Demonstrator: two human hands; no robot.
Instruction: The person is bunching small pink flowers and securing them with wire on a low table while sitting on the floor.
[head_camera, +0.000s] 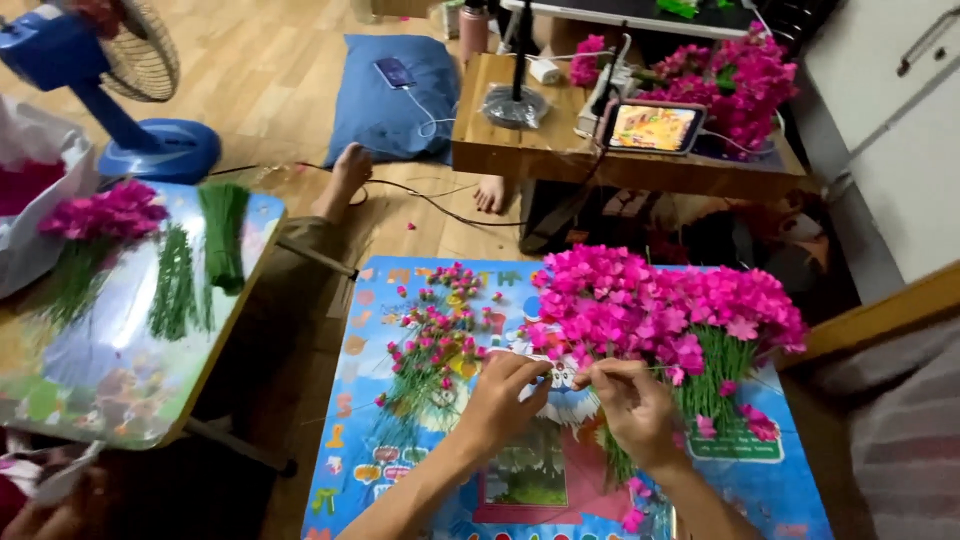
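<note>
Nearest, left hand and right hand low over the colourful table, forearms cut off by the bottom edge; bare tabletop at the near left corner. Both sets of fingertips pinched shut on one thin green stem stretched between them, its tip too small to make out. Beyond, loose buds left, heaped pink flowers touching the right hand; farther, a wooden bench.
</note>
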